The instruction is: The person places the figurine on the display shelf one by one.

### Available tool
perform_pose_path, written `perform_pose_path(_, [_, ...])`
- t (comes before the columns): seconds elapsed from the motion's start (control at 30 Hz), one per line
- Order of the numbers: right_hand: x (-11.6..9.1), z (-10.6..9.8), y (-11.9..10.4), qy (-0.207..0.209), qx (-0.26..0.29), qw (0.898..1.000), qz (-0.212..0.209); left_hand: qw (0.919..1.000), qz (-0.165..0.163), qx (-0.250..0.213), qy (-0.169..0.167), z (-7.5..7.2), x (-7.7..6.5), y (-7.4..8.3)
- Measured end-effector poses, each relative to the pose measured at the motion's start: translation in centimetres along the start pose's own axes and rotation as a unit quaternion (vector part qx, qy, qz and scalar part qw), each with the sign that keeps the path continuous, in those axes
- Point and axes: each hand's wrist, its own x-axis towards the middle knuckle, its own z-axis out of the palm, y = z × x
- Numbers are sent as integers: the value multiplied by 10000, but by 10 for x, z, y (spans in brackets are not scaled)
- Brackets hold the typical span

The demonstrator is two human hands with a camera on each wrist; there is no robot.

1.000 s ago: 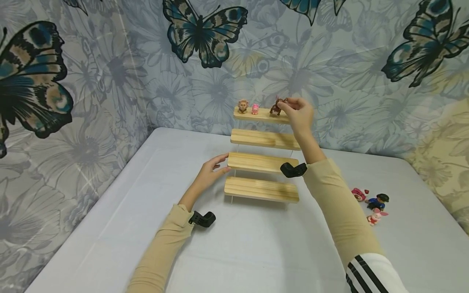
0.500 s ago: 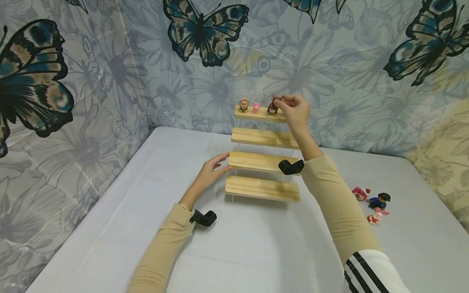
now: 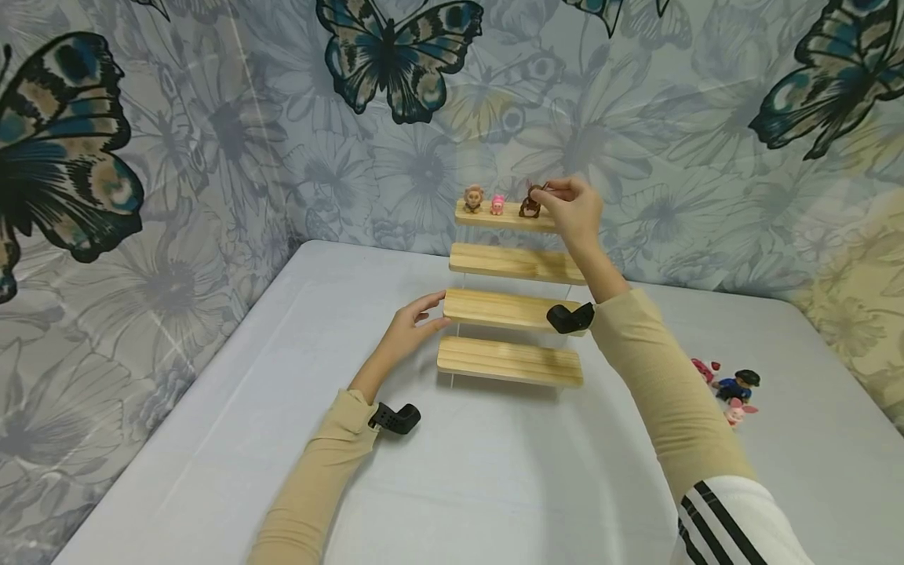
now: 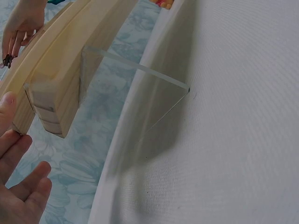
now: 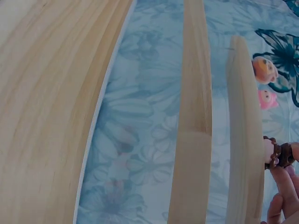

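A four-tier wooden display shelf (image 3: 510, 361) stands on the white table. On its top tier, my right hand (image 3: 577, 210) pinches a small dark brown figurine (image 3: 530, 202) by its upper part, its base at the board. The right wrist view shows the same figurine (image 5: 276, 153) between thumb and fingers. To its left on that tier stand a tan-brown figurine (image 3: 473, 198) and a pink figurine (image 3: 497, 204). My left hand (image 3: 408, 329) holds the left end of the second tier from the bottom, thumb and fingertips around the board's end (image 4: 21, 116).
Several figurines lie on the table to the right: a pink-red one (image 3: 702, 370), one in blue with a black cap (image 3: 738, 385) and a pink-eared one (image 3: 737, 410), partly behind the right sleeve. A butterfly-patterned cloth (image 3: 395, 180) rises behind the table.
The right hand has shifted the brown figurine slightly left along the top tier and turned it. The left hand keeps its place on the shelf. The head view has tilted a little.
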Motion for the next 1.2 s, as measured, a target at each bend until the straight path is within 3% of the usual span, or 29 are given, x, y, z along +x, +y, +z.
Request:
perform_pose_path(0.2, [0, -1, 0, -19, 74, 9998, 174, 10000, -1, 45, 26, -1, -3, 12])
perform_pose_path(0.67, [-2, -1, -2, -156, -84, 9997, 144, 10000, 20, -9, -17, -1, -3, 11])
perform_pose_path(0.9, [-3, -1, -2, -233, -92, 9996, 97, 9999, 76, 67, 73, 3, 7, -28])
perform_pose_path(1.2, [0, -5, 1, -363, -110, 9992, 104, 10000, 12, 37, 84, 3, 7, -27])
